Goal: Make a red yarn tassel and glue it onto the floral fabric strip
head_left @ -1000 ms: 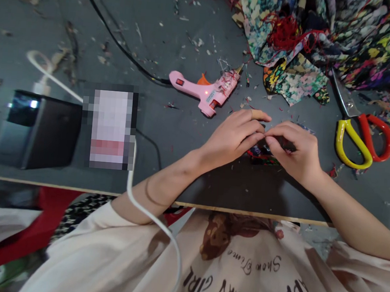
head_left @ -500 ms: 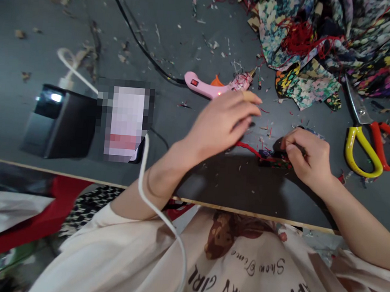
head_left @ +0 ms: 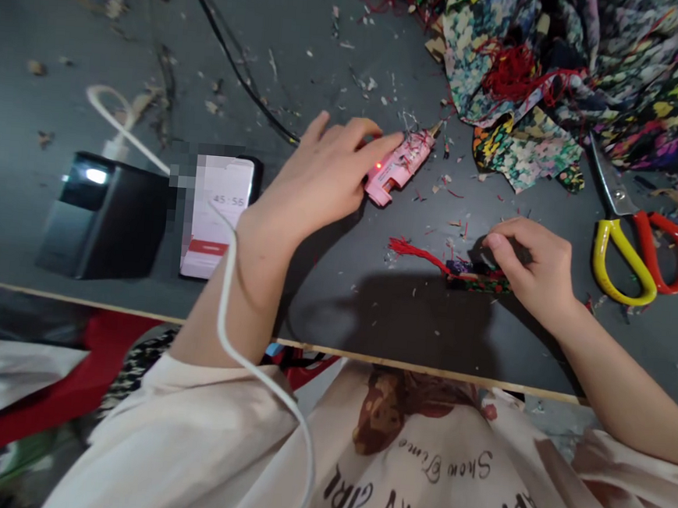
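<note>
My left hand (head_left: 327,175) is wrapped over the handle end of a pink glue gun (head_left: 408,162), whose nozzle points up and right and whose small red light glows. Threads cling to its barrel. My right hand (head_left: 534,265) is curled with thumb and forefinger close together; whatever lies between them is too small to tell. Directly beside and partly beneath it, a dark floral fabric strip (head_left: 471,280) lies on the grey table (head_left: 336,293). From the strip's left end extends a red tassel (head_left: 415,250).
Yellow-and-red-handled scissors (head_left: 626,261) lie at the right. Floral fabric (head_left: 535,148) is heaped behind. At the left are a black power bank (head_left: 107,220) and a phone (head_left: 218,221). A white cable (head_left: 227,331) crosses my left forearm; a black cord (head_left: 226,49) runs behind.
My left hand has moved left from beside the tassel onto the glue gun's handle, and the gun has turned. The tassel's end is now uncovered. My right hand has hardly moved.
</note>
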Motion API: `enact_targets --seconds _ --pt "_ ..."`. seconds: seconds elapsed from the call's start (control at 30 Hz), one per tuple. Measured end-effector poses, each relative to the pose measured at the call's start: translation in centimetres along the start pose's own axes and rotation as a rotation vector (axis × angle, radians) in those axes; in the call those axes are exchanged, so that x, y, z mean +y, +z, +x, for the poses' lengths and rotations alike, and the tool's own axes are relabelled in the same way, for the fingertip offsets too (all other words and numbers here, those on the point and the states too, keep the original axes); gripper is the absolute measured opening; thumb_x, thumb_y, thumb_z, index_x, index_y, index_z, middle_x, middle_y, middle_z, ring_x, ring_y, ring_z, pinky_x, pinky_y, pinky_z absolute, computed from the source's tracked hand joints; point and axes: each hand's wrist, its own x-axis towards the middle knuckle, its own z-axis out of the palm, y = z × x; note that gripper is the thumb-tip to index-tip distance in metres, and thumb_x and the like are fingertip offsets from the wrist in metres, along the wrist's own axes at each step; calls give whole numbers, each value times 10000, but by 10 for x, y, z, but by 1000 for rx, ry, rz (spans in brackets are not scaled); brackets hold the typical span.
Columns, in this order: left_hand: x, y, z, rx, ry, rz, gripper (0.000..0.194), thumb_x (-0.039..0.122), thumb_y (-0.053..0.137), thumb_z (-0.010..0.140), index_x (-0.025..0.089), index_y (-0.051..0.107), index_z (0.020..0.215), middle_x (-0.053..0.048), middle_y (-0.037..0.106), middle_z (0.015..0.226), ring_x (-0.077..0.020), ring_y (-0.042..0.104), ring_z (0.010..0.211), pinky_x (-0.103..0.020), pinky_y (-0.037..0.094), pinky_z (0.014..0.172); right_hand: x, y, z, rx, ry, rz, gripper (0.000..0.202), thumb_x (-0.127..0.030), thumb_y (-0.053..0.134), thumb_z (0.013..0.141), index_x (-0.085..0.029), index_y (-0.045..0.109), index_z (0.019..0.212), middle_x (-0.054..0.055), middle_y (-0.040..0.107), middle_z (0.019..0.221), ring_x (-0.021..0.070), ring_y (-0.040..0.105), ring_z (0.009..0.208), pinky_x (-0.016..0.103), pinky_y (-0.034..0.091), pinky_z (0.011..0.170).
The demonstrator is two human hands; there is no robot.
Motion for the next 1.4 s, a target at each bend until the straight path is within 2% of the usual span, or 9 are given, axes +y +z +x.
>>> enact_targets --seconds 0.07,0.2,0.4,0.47,0.57,0.67,1.03,1.27,1.4 --pt "-3 -2 2 -31 25 26 474 128 372 894 253 466 1342 -82 468 1383 -297 475 1315 -567 303 1158 0 -3 2 6 29 3 194 -228 508 915 -201 610 751 6 637 669 135 594 639 258 451 615" --pt "-16 -2 6 -33 148 43 428 122 468 866 127 454 1293 -158 413 1433 -316 441 1343 -528 374 1116 -1 -21 11 -48 72 -12 99 -204 537 895 -211 636 888 25 689 818 154 624 722 285 473 666" --pt "-7 -8 7 242 252 -212 364 392 493 919 137 426 1170 -141 483 1292 -258 554 1209 -430 527 904 -11 -34 4 -372 -109 -96 113 -179 533 911 -177 645 920 79 704 937 207 643 882 336 490 776" --pt "3 -10 4 329 269 -221 339 441 506 919 158 463 1101 -104 537 1215 -231 604 1119 -387 537 838 -11 -26 -6 -360 -168 -148 130 -184 529 917 -155 656 904 91 700 901 201 629 814 325 486 721" --pt "17 -12 -2 438 292 -248 151 324 502 950 185 507 892 -12 600 1097 -146 647 1007 -313 524 819 -9 -11 -19 -330 -195 -216 143 -196 539 916 -150 672 938 83 691 866 193 596 769 309 473 688" --pt "26 -10 -5 485 290 -305 167 283 529 945 175 508 819 15 624 1047 -119 656 962 -271 514 784 -9 -2 -21 -307 -229 -236 165 -213 540 918 -156 681 986 75 686 890 185 568 773 303 462 709" --pt "11 6 -5 574 308 -338 137 275 619 904 157 561 866 -11 652 1013 -123 654 918 -289 523 769 -16 23 -5 -332 -280 -267 203 -139 525 909 -175 721 866 71 650 842 175 516 741 293 435 672" --pt "11 12 -4 610 324 -237 108 243 575 923 160 547 859 -7 652 1008 -115 668 914 -252 535 718 -7 6 -14 -386 -290 -133 284 -232 526 933 -148 661 1169 134 673 1109 226 605 1017 363 490 855" --pt "12 12 -4 628 329 -225 95 229 555 932 168 545 859 -11 662 996 -111 673 888 -248 533 693 2 -1 -19 -399 -408 -208 276 -204 486 948 -176 678 1145 117 698 1112 224 619 1026 351 489 818"
